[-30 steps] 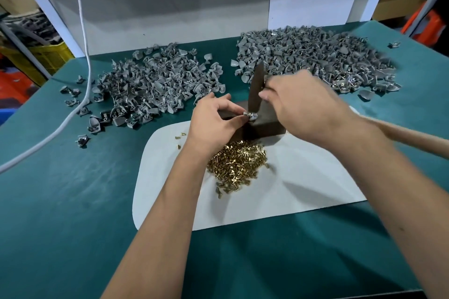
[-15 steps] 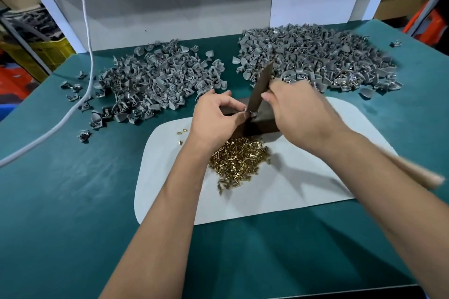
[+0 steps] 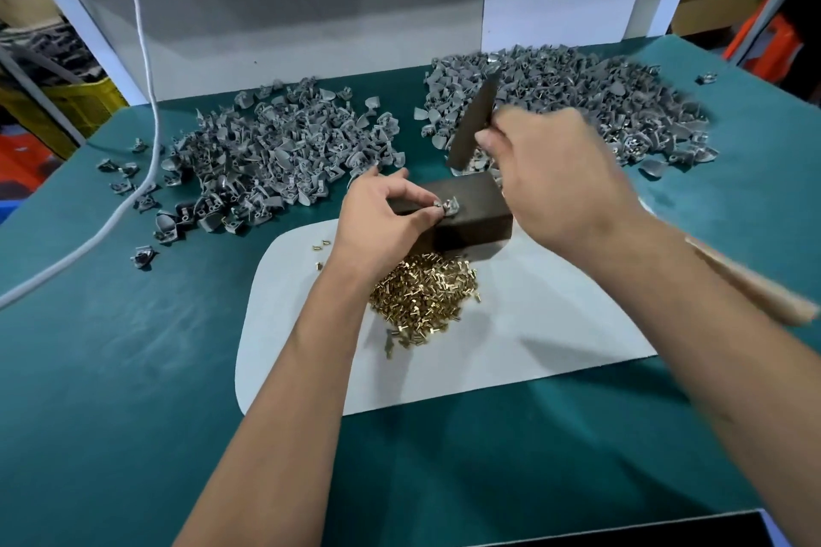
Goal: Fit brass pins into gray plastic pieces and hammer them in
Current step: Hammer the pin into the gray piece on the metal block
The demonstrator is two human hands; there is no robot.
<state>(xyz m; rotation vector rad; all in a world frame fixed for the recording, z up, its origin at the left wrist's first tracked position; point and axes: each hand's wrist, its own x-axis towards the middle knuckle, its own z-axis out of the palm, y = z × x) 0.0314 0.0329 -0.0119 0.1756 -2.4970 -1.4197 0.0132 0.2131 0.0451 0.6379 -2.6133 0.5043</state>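
Nearest the camera, two bare forearms reach out over a green-covered bench (image 3: 133, 369) and a pale mat (image 3: 533, 346), where a heap of brass pins (image 3: 422, 293) lies loose just short of a dark block (image 3: 471, 213). On the block's top face, the left hand (image 3: 382, 222) pinches a single gray plastic piece (image 3: 448, 206) between thumb and fingertips, holding it against the block at the near-left edge; whether a pin is already seated in it is too small to tell. Just beyond and to the right, the right hand (image 3: 551, 178) is curled around the hammer (image 3: 473, 120), its wooden handle trailing back along the forearm, the dark head raised above the block and clear of the piece. This appears to be the hammering step, between blows; the next strike calls for a short, square tap landing on the piece, just beside the pinching fingertips and not on them. Behind lie two piles of gray pieces: a left pile (image 3: 266, 160) and a right pile (image 3: 577, 102).
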